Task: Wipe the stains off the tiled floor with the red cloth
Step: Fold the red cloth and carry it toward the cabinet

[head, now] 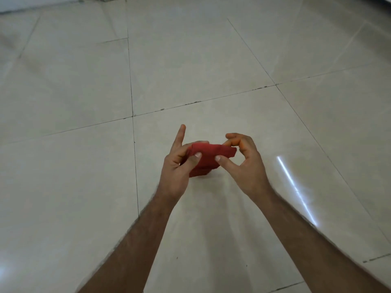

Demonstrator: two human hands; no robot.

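Observation:
A folded red cloth is held in the air above the pale tiled floor, between both my hands. My left hand grips its left end with thumb and curled fingers, the index finger pointing straight up. My right hand pinches the right end between thumb and fingertips. The lower part of the cloth hangs bunched below my left thumb. Small dark specks mark the floor near the bottom and along the grout line.
Large glossy cream tiles with dark grout lines fill the view. A bright streak of reflected light lies on the tile to the right of my right arm. A pale wall base runs along the far top left.

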